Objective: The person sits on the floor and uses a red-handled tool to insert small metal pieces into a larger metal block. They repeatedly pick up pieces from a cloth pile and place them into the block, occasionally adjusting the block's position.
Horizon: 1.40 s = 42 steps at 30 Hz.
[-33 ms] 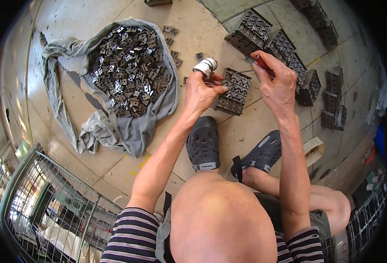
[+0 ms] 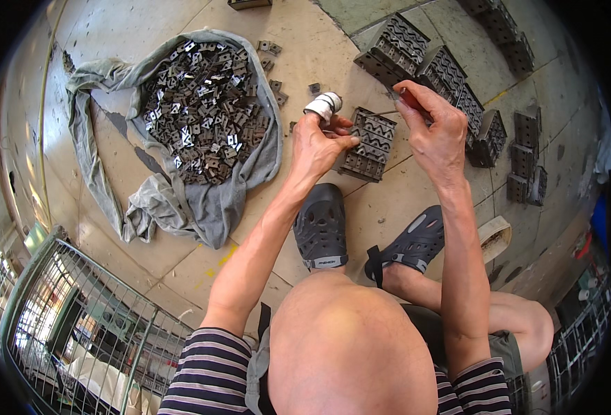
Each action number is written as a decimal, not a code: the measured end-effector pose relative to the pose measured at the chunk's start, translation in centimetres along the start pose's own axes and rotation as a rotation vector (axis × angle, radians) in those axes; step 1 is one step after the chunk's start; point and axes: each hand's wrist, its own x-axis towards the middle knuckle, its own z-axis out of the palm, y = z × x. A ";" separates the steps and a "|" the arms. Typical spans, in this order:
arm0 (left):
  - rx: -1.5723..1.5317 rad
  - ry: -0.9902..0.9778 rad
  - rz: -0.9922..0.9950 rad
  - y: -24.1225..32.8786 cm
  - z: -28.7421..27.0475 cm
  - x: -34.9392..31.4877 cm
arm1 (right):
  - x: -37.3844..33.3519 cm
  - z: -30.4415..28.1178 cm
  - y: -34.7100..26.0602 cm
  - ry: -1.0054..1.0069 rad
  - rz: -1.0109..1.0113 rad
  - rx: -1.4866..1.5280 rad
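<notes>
My left hand (image 2: pixel 312 149) has its thumb and fingers closed at the left edge of a dark metal block (image 2: pixel 373 149) with rows of zigzag pieces on top. One finger wears a white wrapping (image 2: pixel 325 105) tied with dark bands. In my right hand (image 2: pixel 440 135) is a thin-shafted tool (image 2: pixel 387 112), apparently a screwdriver with a dark red handle. Its shaft points left, and the tip is over the block's upper part. Whether the tip touches the block I cannot tell. The block rests on the floor in front of my feet.
To the left, a grey cloth (image 2: pixel 250 176) surrounds a heap of small metal pieces (image 2: pixel 205 114); several lie loose beside it. Similar blocks (image 2: pixel 399 45) form a row at the upper right, with more stacked (image 2: pixel 524 155) further right. A wire cage (image 2: pixel 105 325) stands lower left.
</notes>
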 end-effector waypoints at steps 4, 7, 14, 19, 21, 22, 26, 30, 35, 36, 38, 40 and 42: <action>-0.026 0.013 -0.025 -0.5 -0.1 -0.1 | 0.1 0.9 1.0 0.186 0.252 0.527; -0.041 0.049 -0.052 -0.6 -0.2 0.1 | 0.1 0.5 1.5 0.110 0.207 0.294; 0.320 0.086 0.207 1.9 0.5 2.9 | 0.1 0.6 1.0 0.230 0.220 0.275; 0.441 -0.008 0.322 2.6 0.4 4.7 | 0.2 -0.5 0.3 0.207 0.175 0.136; 0.306 0.024 0.252 2.1 -0.1 4.3 | 0.3 -0.9 0.0 0.215 0.112 0.093; 0.390 0.115 0.224 1.8 -0.3 3.9 | 0.4 -1.0 -0.1 0.219 0.071 0.083; 0.381 0.481 0.505 0.1 -2.2 1.2 | 0.0 -1.3 -0.9 0.121 0.227 0.120; 0.012 0.307 0.250 -1.3 -1.7 -0.7 | -0.3 -1.2 -1.7 0.093 0.096 0.005; -0.198 0.178 0.158 -2.3 0.6 -2.1 | -0.7 -0.3 -2.3 0.084 0.071 0.068; -0.215 0.162 0.162 -2.4 0.9 -2.2 | -0.8 -0.1 -2.3 0.085 0.053 0.049; -0.252 0.146 0.173 -2.5 1.3 -2.5 | -0.9 0.1 -2.3 0.091 0.029 0.020; -0.269 0.139 0.146 -2.5 1.4 -2.5 | -0.9 0.2 -2.3 0.096 0.034 0.015; -0.276 0.135 0.151 -2.5 1.4 -2.5 | -1.0 0.2 -2.2 0.095 0.031 0.011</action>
